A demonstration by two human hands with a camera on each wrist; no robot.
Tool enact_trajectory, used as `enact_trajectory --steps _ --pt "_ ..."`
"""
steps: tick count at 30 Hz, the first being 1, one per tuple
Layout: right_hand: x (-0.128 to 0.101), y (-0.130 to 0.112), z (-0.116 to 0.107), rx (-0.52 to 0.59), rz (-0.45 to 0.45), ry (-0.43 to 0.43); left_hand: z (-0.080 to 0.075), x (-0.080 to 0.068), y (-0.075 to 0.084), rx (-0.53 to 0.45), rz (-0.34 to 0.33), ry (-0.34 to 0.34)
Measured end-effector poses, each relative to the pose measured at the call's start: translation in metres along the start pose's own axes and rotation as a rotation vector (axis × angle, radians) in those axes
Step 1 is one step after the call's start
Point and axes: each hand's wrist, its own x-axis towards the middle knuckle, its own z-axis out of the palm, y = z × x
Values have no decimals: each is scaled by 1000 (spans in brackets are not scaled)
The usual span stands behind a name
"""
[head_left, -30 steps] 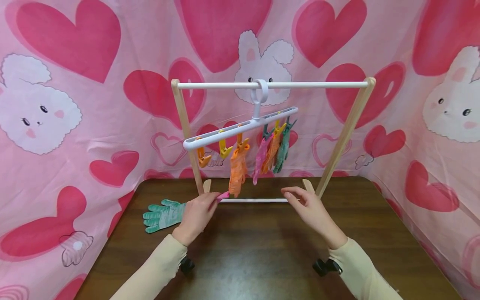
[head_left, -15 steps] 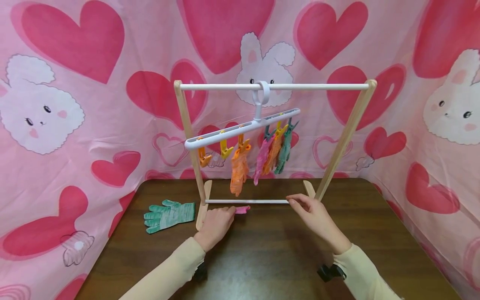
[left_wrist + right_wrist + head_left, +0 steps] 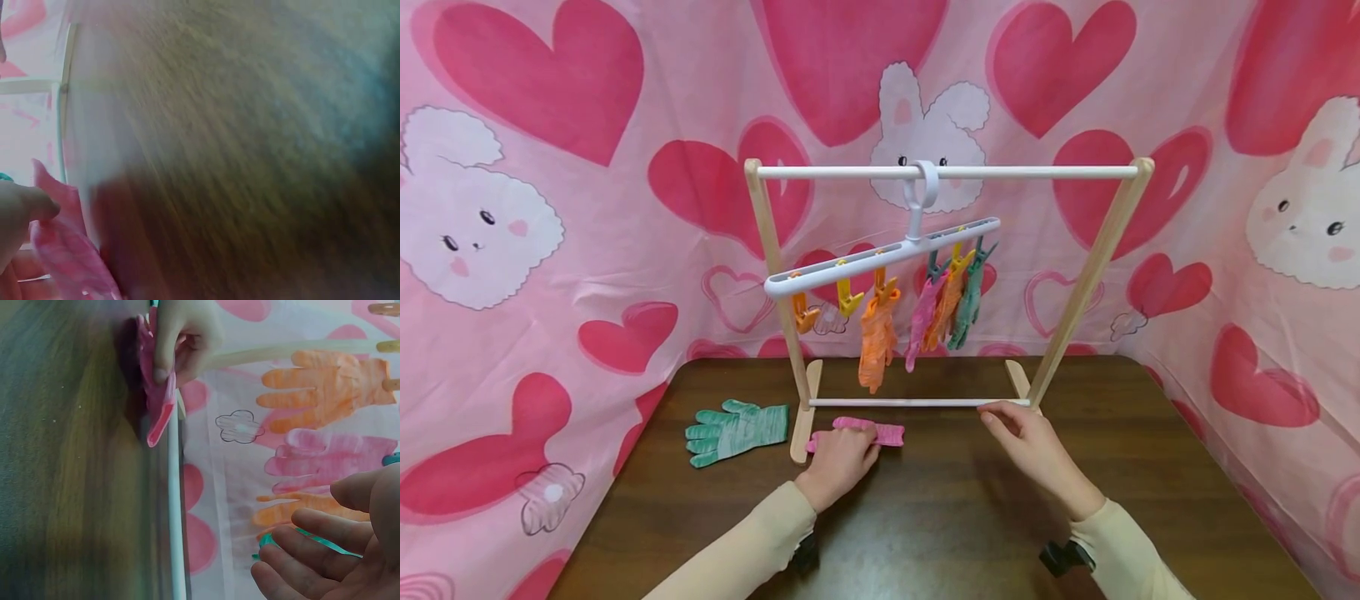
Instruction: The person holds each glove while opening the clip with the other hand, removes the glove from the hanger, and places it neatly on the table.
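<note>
In the head view my left hand (image 3: 841, 467) pinches a pink glove (image 3: 891, 434) low over the table, in front of the rack. The left wrist view shows the thumb pressed on the bunched pink glove (image 3: 72, 253); the right wrist view shows its cuff (image 3: 160, 419) sticking out past the fingers. My right hand (image 3: 1037, 450) hovers beside the rack's lower bar (image 3: 917, 402), fingers loosely bent and holding nothing, as the right wrist view of the hand (image 3: 331, 556) confirms. A green glove (image 3: 741, 433) lies flat to the left of the rack.
A white hanger (image 3: 842, 270) hangs from the rack's top rod (image 3: 1037, 172). Clipped to it are an orange glove (image 3: 877, 346), a pink glove (image 3: 925, 317) and, farther back, orange and green ones. An orange clip (image 3: 806, 317) and yellow clip (image 3: 849, 300) hold nothing.
My left hand has moved right and down from beside the green glove, bringing the pink glove to the table in front of the rack. The right hand has shifted slightly right and lower.
</note>
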Motion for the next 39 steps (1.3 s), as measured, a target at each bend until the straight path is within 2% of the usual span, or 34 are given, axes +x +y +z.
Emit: enact_trajectory --steps 7,10,15,23,28,36,39 --pt "-3 4 3 8 30 -6 2 1 1 -66 2 -55" --pt "-5 4 3 1 27 -7 3 0 1 -87 4 -51" --pt "-8 3 2 -34 31 -9 4 -1 0 -75 13 -37" --pt "-12 9 3 -56 49 -17 5 -4 -1 -41 30 -58" --pt "-13 12 7 -56 33 -5 4 -4 -1 -52 36 -60" --pt "-12 12 12 -66 -5 7 1 -7 -2 -128 5 -52" --pt "-11 10 12 -68 3 -1 0 -6 -3 -195 -51 -46"
